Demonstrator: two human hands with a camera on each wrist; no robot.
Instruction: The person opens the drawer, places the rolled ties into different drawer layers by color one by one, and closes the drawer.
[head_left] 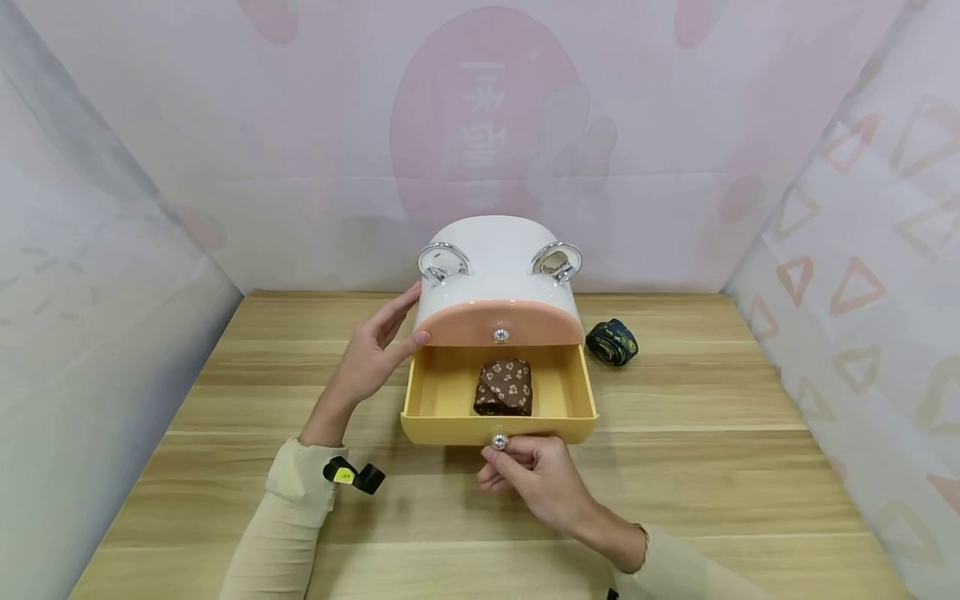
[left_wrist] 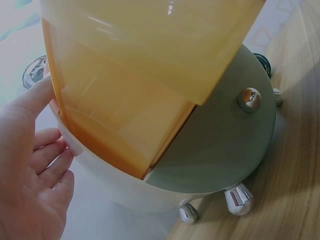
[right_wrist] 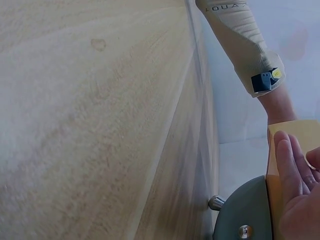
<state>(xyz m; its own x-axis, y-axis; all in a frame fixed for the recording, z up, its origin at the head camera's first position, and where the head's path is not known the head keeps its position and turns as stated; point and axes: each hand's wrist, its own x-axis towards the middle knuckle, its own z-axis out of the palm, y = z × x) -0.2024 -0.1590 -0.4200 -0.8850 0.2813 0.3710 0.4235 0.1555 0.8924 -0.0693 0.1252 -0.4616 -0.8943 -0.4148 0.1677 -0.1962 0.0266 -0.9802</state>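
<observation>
A small rounded white cabinet (head_left: 495,258) stands on the table, with a peach top drawer (head_left: 457,325) pushed in. Its yellow middle drawer (head_left: 442,430) is pulled well out. Inside lies a folded brown floral cloth (head_left: 504,388). My right hand (head_left: 551,483) pinches the silver knob (head_left: 499,441) of the yellow drawer between thumb and forefinger. Against the cabinet's left side rests my left hand (head_left: 367,358), its thumb at the front edge and its fingers reaching back. Below, a grey-green bottom drawer (left_wrist: 215,140) is closed, seen in the left wrist view.
A rolled dark patterned strap or tie (head_left: 612,342) lies just right of the cabinet. Two round silver ornaments (head_left: 444,260) stick up from the cabinet top. Silver feet (left_wrist: 239,199) raise it off the wooden table (head_left: 720,467). Fabric walls enclose the back and sides.
</observation>
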